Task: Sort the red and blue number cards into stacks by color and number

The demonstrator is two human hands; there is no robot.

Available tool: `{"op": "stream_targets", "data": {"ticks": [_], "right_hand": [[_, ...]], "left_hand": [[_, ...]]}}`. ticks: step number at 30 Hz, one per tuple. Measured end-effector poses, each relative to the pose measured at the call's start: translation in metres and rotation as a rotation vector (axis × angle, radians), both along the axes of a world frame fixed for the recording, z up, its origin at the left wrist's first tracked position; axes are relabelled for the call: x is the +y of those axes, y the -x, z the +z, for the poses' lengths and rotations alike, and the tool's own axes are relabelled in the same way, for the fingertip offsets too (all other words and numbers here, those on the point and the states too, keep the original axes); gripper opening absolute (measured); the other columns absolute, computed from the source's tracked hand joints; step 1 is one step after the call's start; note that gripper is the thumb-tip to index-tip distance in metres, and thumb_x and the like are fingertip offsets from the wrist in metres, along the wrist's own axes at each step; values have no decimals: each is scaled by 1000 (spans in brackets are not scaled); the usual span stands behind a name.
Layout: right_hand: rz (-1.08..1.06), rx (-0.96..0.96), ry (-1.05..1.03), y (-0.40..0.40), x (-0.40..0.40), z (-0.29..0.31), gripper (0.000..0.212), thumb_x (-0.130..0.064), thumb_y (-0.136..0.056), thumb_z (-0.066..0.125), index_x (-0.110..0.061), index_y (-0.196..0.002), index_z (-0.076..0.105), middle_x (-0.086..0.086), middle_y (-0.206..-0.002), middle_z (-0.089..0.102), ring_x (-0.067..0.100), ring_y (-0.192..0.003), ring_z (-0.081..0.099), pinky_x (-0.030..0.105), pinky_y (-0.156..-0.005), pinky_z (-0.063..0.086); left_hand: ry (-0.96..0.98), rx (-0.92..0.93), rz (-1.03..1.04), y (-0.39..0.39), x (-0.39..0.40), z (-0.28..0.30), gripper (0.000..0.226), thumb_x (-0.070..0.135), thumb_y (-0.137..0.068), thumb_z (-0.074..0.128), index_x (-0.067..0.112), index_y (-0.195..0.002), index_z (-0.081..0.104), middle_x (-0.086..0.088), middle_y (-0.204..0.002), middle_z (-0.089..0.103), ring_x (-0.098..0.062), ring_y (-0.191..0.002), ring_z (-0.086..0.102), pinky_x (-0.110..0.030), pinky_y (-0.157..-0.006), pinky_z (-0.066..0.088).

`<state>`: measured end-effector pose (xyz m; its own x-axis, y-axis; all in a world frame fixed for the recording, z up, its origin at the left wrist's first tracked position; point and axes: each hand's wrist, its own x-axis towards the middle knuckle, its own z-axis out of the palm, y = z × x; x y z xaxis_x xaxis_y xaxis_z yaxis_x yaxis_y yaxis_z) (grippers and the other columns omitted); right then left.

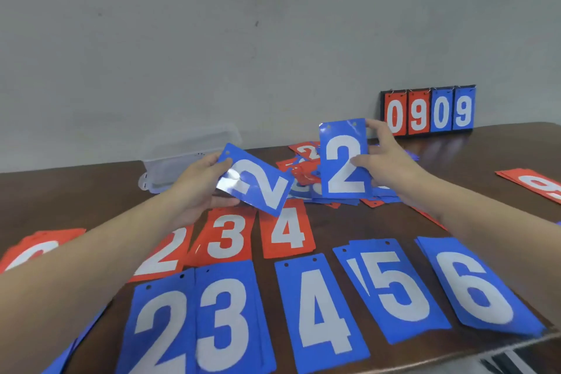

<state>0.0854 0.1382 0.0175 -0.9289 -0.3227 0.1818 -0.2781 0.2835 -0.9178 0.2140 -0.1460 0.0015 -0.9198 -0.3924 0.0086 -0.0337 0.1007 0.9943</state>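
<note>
So: dark brown wooden table (379,222) carries everything, plain grey wall behind. Nearest row below both grips: glossy blue rectangular cards 2 (158,328), 3 (227,322), 4 (321,313), 5 (394,288), 6 (476,285), each with punched holes at the top edge, 5 is a slightly fanned stack. Behind that, right under the left grip: red cards 2 (164,255), 3 (226,237), 4 (287,231); red 2 partly hidden by the left forearm. Unsorted mixed red/blue heap (306,170) sits between and behind the two grips. Clear plastic lidded box (188,152) behind the left grip. Small ring-bound scoreboard (428,111) reading 0909 stands against the wall beyond the right grip. Left hand (200,188) pinches a tilted, glare-streaked blue 2 card (258,181) by its top end. Right hand (385,161) pinches an upright blue 2 card (344,161) by its right edge. Both cards are off the table, just apart.
</note>
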Motion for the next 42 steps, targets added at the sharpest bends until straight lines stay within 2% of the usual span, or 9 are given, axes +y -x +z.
{"op": "stream_targets", "data": {"ticks": [7, 14, 17, 20, 23, 27, 29, 38, 42], "right_hand": [[4, -7, -21, -23, -30, -3, 22, -22, -103, 47, -36, -119, 51, -9, -92, 69, 4, -62, 69, 19, -44, 48], [56, -11, -72, -44, -58, -6, 15, -21, -99, 48, -25, -108, 59, 1, -109, 69, 24, -95, 70, 46, -83, 57], [111, -65, -49, -51, -68, -8, 7, -17, -98, 50, -20, -97, 57, 2, -94, 70, 19, -77, 69, 33, -59, 53], [192, -90, -25, -59, -80, -11, 9, -13, -96, 54, -22, -97, 54, -3, -80, 70, 15, -71, 68, 28, -60, 49], [281, -101, -23, -68, -91, -13, 26, -7, -96, 57, -28, -112, 51, -11, -68, 69, 9, -65, 68, 25, -55, 50], [398, -143, 0, -85, -107, -14, 46, -2, -95, 60, -32, -128, 50, 9, -97, 75, 16, -81, 76, 35, -61, 62], [433, -153, 15, -92, -116, -15, 44, 0, -94, 61, -28, -126, 52, 7, -95, 77, 18, -83, 76, 39, -67, 63], [563, -210, 62, -131, -158, -16, 32, 2, -91, 65, -19, -107, 47, 14, -97, 73, 26, -75, 73, 40, -65, 61], [560, -163, 16, -144, -174, -17, 29, -3, -91, 68, -17, -101, 45, 15, -101, 71, 19, -68, 73, 30, -53, 55]], "left_hand": [[-22, -20, 76, -46, -26, 6, 19, 6, -99, 50, 13, -111, 63, -8, -103, 76, -19, -88, 75, -28, -64, 60], [-6, 15, 176, -83, -50, 3, 12, 9, -96, 63, 12, -105, 55, -10, -103, 75, -19, -84, 75, -25, -58, 59], [17, 0, 190, -97, -59, 0, 11, 15, -97, 63, 13, -107, 59, -7, -96, 77, -15, -80, 74, -25, -57, 58], [56, -32, 205, -110, -68, -3, 13, 21, -99, 61, 16, -111, 61, -4, -95, 77, -15, -81, 74, -26, -57, 57], [75, -56, 210, -122, -72, -3, 9, 19, -101, 56, 19, -110, 59, -1, -89, 77, -13, -76, 72, -30, -60, 57], [105, -93, 196, -140, -75, -2, 17, 12, -100, 52, 16, -115, 58, -3, -88, 74, -15, -75, 69, -30, -53, 53], [114, -100, 195, -148, -77, -3, 17, 11, -100, 54, 16, -116, 58, -5, -93, 75, -16, -79, 71, -28, -52, 54], [123, -96, 228, -169, -74, -7, 19, 17, -101, 58, 18, -119, 59, -6, -102, 77, -18, -86, 74, -30, -60, 59], [109, -111, 169, -173, -67, -6, 21, 18, -105, 49, 21, -121, 62, -7, -107, 76, -20, -86, 73, -32, -63, 60]]}}
